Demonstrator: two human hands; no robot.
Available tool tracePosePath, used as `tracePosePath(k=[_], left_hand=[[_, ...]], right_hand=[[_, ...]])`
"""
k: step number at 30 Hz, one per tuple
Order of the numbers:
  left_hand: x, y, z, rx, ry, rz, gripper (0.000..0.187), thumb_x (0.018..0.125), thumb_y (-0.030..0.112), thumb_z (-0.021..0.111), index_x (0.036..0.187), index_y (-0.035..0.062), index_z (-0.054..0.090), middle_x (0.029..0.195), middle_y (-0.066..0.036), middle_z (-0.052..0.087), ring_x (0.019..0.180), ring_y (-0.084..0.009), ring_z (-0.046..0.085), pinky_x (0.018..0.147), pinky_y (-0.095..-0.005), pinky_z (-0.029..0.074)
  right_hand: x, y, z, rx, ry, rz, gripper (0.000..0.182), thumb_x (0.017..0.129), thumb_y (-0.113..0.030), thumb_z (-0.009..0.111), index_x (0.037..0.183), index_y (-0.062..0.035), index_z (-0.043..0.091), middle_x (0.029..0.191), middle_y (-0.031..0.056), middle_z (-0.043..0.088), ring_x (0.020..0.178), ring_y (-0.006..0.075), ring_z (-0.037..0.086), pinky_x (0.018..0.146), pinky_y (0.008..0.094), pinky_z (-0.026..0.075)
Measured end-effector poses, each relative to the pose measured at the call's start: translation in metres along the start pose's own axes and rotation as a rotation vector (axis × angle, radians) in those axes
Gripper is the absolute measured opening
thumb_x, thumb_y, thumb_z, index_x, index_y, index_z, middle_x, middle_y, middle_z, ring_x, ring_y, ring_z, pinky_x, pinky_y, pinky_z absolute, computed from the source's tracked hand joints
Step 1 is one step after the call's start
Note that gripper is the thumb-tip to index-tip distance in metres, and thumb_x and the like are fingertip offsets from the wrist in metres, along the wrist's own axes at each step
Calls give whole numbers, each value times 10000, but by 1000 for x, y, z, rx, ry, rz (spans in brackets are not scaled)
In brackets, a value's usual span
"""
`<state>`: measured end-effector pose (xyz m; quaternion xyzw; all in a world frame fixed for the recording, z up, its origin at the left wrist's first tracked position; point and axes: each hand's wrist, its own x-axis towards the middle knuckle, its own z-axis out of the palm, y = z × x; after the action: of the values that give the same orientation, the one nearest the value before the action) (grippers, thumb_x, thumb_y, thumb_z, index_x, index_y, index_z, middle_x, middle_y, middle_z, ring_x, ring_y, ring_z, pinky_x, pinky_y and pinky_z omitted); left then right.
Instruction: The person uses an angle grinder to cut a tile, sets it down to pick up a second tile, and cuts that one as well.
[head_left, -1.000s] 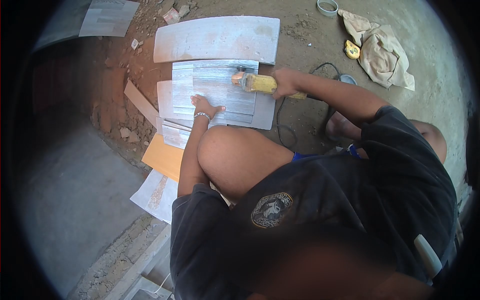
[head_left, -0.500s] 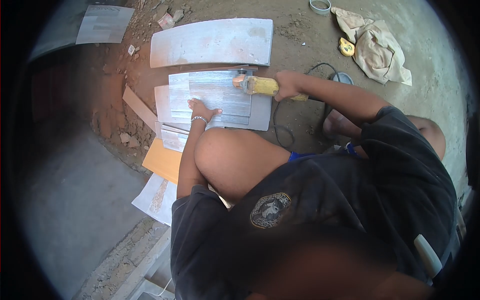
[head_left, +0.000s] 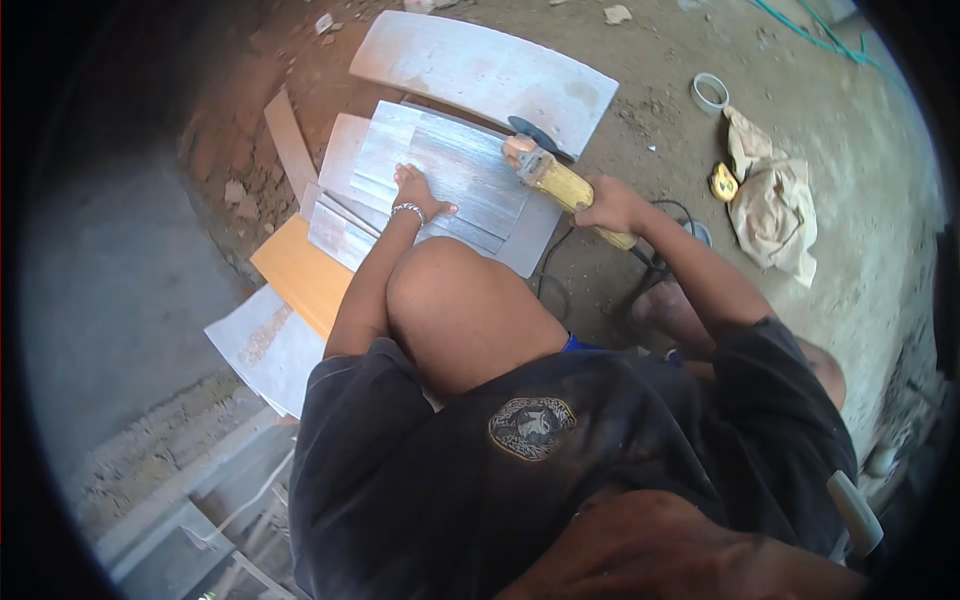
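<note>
My left hand (head_left: 422,195) lies with spread fingers on a grey wood-patterned tile (head_left: 455,150), a bracelet round its wrist. My right hand (head_left: 608,207) is wrapped round the body of a yellow angle grinder (head_left: 562,183). The grinder's dark disc (head_left: 534,135) shows its broad side at the tile's far right corner, close to a long pale slab (head_left: 485,70). Beneath the tile lies a larger plain board (head_left: 535,232). My bent knee (head_left: 450,290) is close to the tile's near edge.
Left of the tile are a narrow brown strip (head_left: 288,140), an orange-yellow tile (head_left: 292,268) and a white tile (head_left: 260,340). On the right lie a tape measure (head_left: 723,182), a beige cloth (head_left: 775,215) and a ring (head_left: 709,92). A black cord (head_left: 545,275) runs near my leg.
The view has turned and shifted. The grinder has tilted and come off the tile's far edge toward its right corner, so its disc shows more. My left hand stays on the tile.
</note>
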<state>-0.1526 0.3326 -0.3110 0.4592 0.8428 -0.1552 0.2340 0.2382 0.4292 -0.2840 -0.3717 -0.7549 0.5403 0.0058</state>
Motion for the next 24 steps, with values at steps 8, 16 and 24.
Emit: tracePosePath(k=[8,16,24], left_hand=[[-25,-16,15,-210,174,152,1355,645,481,915,1555,-119,111,1633,-365,64,1539,-478,91,1260,-470,201],[-30,-25,17,-248,231,187,1288,687,527,868,1597,-24,142,1678,-262,90,1563,-388,127,1221,-506,258],[-18,2,-55,58,-231,-39,1161,765,592,802,1611,71,201,1685,-162,191,1546,-316,223,1163,-508,343]], right_hand=[[53,-57,-63,421,78,-100,326,824,-135,740,1078,14,601,855,48,641,741,131,623,671,287,500],[132,-89,-178,520,133,-22,332,898,-274,696,1085,-22,587,857,77,637,709,182,651,640,336,544],[166,-111,-224,710,165,57,373,922,-331,674,1132,-47,552,836,76,637,685,203,662,629,360,564]])
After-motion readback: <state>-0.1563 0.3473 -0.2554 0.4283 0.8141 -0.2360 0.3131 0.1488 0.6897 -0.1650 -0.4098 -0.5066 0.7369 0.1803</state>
